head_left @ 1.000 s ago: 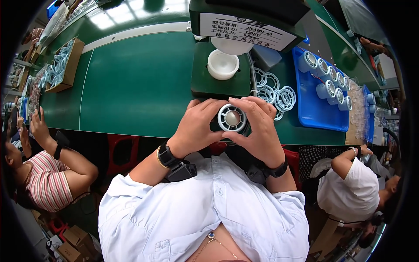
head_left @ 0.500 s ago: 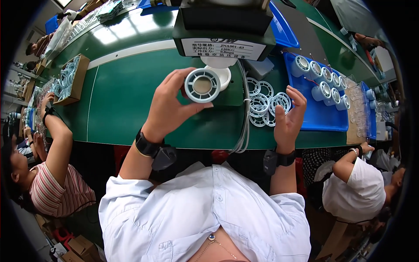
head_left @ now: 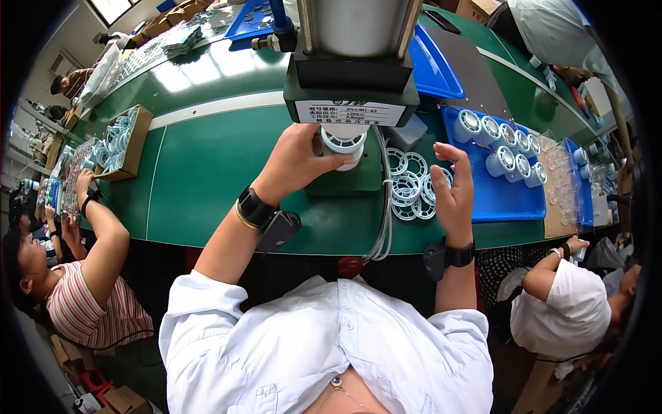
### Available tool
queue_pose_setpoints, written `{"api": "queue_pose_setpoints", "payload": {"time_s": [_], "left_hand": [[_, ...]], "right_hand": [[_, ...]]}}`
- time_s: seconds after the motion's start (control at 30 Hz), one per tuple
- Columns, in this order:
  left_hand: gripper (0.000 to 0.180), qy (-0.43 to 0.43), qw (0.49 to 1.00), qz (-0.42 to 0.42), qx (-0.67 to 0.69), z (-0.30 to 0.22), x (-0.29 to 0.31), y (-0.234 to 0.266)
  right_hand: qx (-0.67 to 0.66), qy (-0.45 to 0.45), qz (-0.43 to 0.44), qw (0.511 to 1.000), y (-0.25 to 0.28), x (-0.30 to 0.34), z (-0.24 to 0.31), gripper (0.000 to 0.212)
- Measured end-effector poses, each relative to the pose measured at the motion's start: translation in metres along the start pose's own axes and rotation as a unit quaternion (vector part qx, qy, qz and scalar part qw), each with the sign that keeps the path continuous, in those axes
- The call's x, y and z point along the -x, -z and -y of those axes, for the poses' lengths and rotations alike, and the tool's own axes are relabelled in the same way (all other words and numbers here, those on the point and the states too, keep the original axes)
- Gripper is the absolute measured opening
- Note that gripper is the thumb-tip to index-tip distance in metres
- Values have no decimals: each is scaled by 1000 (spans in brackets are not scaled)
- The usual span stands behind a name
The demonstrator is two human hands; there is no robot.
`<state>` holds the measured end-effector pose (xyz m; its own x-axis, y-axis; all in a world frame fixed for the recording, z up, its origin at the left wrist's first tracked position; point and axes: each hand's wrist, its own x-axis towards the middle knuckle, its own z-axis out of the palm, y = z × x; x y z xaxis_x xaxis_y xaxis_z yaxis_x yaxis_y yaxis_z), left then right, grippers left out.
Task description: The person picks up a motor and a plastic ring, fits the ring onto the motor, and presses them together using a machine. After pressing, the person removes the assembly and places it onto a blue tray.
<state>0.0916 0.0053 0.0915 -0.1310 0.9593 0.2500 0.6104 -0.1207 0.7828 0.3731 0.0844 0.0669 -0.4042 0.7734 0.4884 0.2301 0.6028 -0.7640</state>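
My left hand [head_left: 293, 164] is closed around a white cylindrical housing [head_left: 345, 143] topped with a pale blue spoked ring. The housing is directly beneath the white ram of a dark green bench press [head_left: 350, 103], above its green base [head_left: 347, 181]. Whether the ram touches the ring cannot be made out. My right hand [head_left: 453, 196] holds nothing, with its fingers apart and thumb raised. It hovers at the right side of a loose pile of pale blue spoked rings [head_left: 405, 186], between them and a blue tray [head_left: 510, 207].
Several white housings with round tops [head_left: 509, 161] stand in the blue tray. Grey cables [head_left: 383, 207] run down beside the press to the table edge. A cardboard box of pale blue parts [head_left: 127, 145] is at the left. Co-workers sit on both sides.
My left hand has brought the housing from in front of the press to under its ram. My right hand stays open beside the rings. The view has shifted, showing more of the press.
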Motion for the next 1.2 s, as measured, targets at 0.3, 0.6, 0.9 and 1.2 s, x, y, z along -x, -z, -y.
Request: {"api": "queue_pose_setpoints", "payload": {"time_s": [0.3, 0.6, 0.9, 1.2], "left_hand": [[61, -145, 989, -26, 33, 47, 5, 15], [55, 29, 973, 16, -230, 95, 13, 29], [57, 25, 958, 48, -282, 99, 15, 26], [59, -14, 954, 47, -295, 90, 15, 29]], "right_hand": [[296, 85, 145, 941, -19, -43, -23, 25], [345, 90, 151, 922, -24, -59, -6, 25], [18, 85, 148, 985, -85, -78, 41, 55], [304, -18, -17, 952, 40, -38, -17, 64]]}}
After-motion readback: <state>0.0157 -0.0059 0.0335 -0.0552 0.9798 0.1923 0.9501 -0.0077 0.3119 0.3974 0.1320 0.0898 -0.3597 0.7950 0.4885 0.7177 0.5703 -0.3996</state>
